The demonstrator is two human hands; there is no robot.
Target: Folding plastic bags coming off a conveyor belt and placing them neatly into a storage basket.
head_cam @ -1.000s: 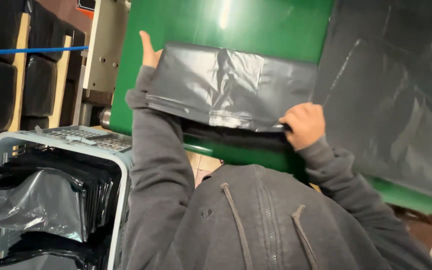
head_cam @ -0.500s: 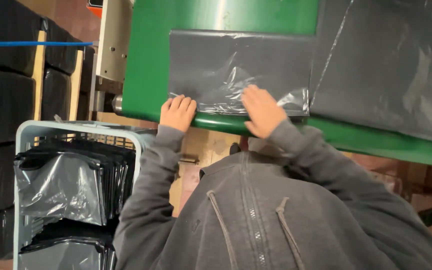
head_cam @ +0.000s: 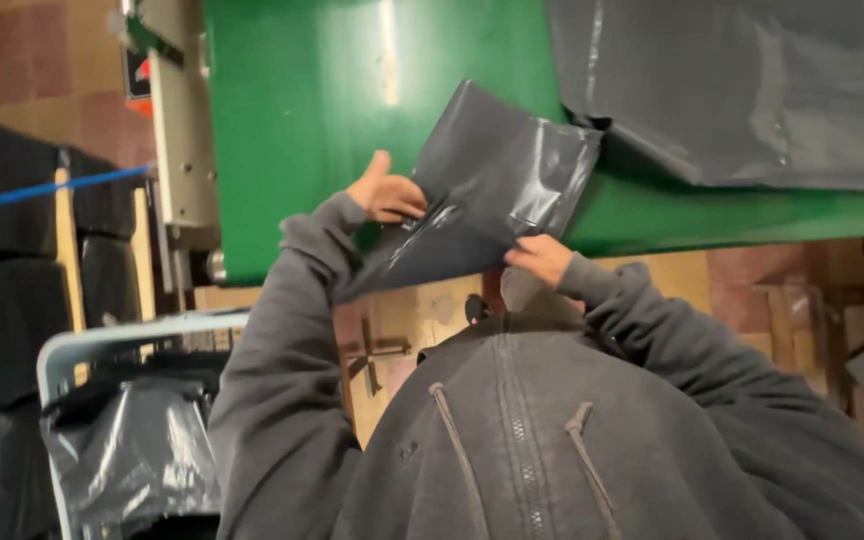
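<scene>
Folded dark grey plastic bag (head_cam: 487, 195), lifted off the green belt table (head_cam: 312, 120): left hand (head_cam: 385, 192) and right hand (head_cam: 540, 258) pinching opposite edges, best kept taut and square for an even fold.

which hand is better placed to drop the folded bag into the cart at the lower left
Left, probably. The left hand grips the folded dark bag on the side toward the cart, which sits at lower left. The right hand holds the bag's near edge, farther from it.

The folded black bag (head_cam: 487, 195) hides the left hand's (head_cam: 384, 192) fingers. The picture's left edge cuts off the cart (head_cam: 82, 345) of bags.
</scene>
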